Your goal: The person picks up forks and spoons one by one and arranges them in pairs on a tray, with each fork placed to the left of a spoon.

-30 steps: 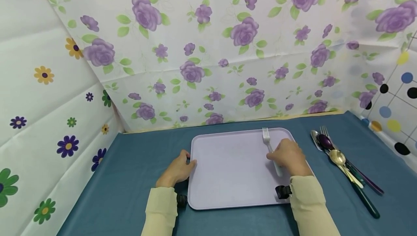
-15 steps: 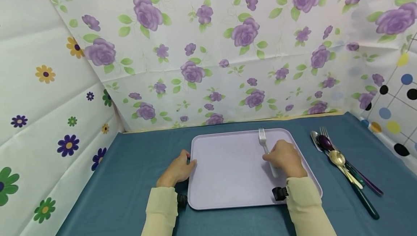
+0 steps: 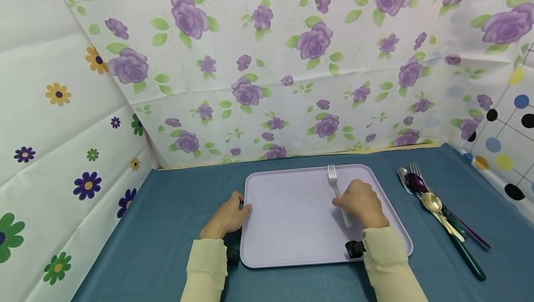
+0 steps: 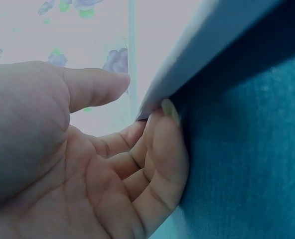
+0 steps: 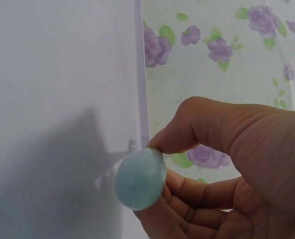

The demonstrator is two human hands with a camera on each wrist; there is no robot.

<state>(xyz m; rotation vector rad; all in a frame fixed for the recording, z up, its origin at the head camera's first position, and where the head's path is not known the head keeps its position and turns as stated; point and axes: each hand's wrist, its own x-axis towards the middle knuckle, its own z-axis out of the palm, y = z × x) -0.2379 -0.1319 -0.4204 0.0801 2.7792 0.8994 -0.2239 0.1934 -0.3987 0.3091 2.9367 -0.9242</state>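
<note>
My right hand (image 3: 362,203) pinches a fork (image 3: 332,174) by its pale handle between thumb and fingers. Its silver tines point to the back, over the right part of a lilac tray (image 3: 288,218). In the right wrist view the rounded, light blue-green handle end (image 5: 140,179) faces the camera and hides the rest of the fork. At the tray's left side, my left hand (image 3: 227,216) holds the rim. The left wrist view shows its fingers (image 4: 160,159) curled under the tray edge (image 4: 172,64), with the thumb on the upper side.
A pile of cutlery lies right of the tray on the blue cloth (image 3: 187,191): a gold spoon (image 3: 431,201), a dark purple spoon (image 3: 416,181), a green-handled piece (image 3: 469,258) and others. A flowered sheet (image 3: 288,61) rises along the back.
My right hand has shifted a little to the left over the tray, with the fork in it. The left hand has stayed at the tray's rim.
</note>
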